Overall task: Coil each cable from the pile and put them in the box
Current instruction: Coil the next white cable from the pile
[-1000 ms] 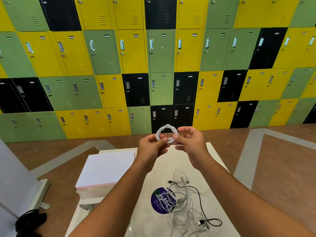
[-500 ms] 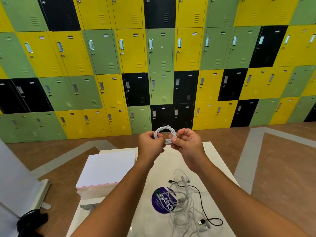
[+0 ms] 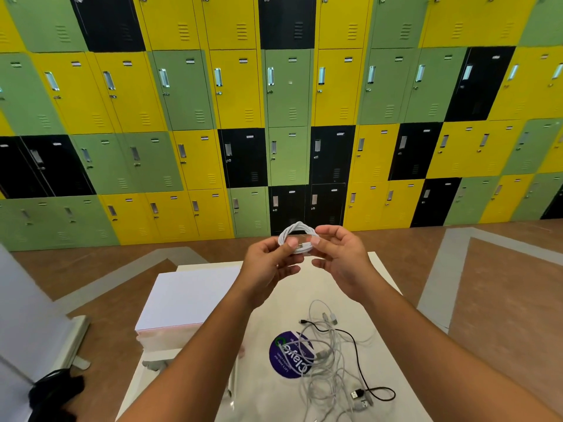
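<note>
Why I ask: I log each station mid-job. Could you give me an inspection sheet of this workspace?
Surface: white table, with a round purple sticker on it.
Job's things: coiled white cable held up over the table's far end; white box on the table's left, its flat top facing the camera.
Clutter: dark bag-like thing on the floor, lower left.
Hands: left hand and right hand each pinch one side of the coil.
Cables: loose pile of white cables on the near table, uncoiled; one black cable among them.
Surroundings: wall of yellow, green and black lockers; brown floor.
</note>
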Motion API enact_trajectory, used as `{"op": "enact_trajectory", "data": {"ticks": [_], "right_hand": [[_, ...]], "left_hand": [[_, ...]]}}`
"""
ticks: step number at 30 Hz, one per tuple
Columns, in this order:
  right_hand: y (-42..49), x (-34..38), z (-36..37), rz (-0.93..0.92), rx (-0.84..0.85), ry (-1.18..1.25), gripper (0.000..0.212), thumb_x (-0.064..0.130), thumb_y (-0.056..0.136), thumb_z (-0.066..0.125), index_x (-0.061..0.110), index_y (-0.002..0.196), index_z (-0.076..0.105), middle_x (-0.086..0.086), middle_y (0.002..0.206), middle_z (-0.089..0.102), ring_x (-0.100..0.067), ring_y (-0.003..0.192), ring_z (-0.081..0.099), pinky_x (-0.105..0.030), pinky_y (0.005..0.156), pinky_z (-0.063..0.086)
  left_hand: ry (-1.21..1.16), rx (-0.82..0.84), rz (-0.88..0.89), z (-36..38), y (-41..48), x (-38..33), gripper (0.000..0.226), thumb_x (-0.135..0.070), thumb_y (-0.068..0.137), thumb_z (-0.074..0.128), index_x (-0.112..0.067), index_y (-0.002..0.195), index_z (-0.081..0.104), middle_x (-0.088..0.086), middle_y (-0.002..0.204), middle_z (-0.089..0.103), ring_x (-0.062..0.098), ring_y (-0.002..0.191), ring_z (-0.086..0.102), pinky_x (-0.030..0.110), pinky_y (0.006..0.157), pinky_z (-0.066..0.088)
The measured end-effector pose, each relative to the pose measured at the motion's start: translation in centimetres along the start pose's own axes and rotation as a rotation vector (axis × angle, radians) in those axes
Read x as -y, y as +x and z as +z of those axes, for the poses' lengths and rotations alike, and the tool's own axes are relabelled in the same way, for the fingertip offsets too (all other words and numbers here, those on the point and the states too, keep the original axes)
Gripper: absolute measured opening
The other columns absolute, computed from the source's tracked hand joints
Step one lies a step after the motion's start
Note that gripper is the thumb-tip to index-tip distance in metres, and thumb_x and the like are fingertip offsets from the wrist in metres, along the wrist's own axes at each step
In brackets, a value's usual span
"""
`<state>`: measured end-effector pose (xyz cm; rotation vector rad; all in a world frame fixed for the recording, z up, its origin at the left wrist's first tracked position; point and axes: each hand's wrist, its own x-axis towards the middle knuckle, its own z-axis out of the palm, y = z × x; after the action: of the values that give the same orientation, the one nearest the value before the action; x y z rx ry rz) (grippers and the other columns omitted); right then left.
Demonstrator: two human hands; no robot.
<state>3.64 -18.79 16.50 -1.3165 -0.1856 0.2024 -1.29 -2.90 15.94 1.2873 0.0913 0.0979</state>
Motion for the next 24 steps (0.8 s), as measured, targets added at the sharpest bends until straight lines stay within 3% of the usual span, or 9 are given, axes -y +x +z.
{"op": "enact_trajectory", "data": {"ticks": [7,14,20,24], "right_hand": [[-0.6,-1.2,0.4,0.047,-0.023,-0.022,0.018,0.006,0.094,0.065,0.008,0.111,0.060,-0.012,0.103,0.076,-0.030,0.090,0.075,-0.039,0.072,0.060],[-1.1,-2.5,1.6,0.059,-0.001,-0.018,0.018,0.007,0.093,0.066,0.010,0.111,0.061,-0.012,0.103,0.075,-0.031,0.086,0.074,-0.037,0.066,0.056],[-1.6,-3.5,4.8,0.094,0.103,-0.052,0.017,0.005,0.093,0.066,0.008,0.108,0.061,-0.016,0.099,0.075,-0.029,0.077,0.072,-0.036,0.063,0.058],[-2.4,-5.1,7.5,0.131,0.209,-0.175,0.013,0.005,0.093,0.067,0.005,0.106,0.063,-0.012,0.089,0.075,-0.028,0.074,0.071,-0.038,0.063,0.058]], "left_hand": [[0.027,-0.054,-0.022,-1.1,-0.5,1.0,0.020,-0.016,0.095,0.066,-0.008,0.114,0.069,0.012,0.103,0.077,0.025,0.094,0.074,0.031,0.072,0.057],[-0.057,-0.091,-0.071,-3.1,-1.7,1.4,0.025,-0.021,0.094,0.067,-0.008,0.116,0.069,0.014,0.107,0.076,0.028,0.092,0.074,0.032,0.071,0.058],[0.026,-0.136,-0.048,-6.3,-3.6,1.5,0.040,-0.014,0.086,0.077,-0.016,0.124,0.063,0.015,0.107,0.074,0.026,0.087,0.074,0.032,0.066,0.056],[0.159,-0.164,-0.067,-9.9,-5.9,1.5,0.040,-0.013,0.084,0.079,-0.014,0.120,0.065,0.012,0.097,0.075,0.025,0.081,0.072,0.031,0.062,0.053]]}}
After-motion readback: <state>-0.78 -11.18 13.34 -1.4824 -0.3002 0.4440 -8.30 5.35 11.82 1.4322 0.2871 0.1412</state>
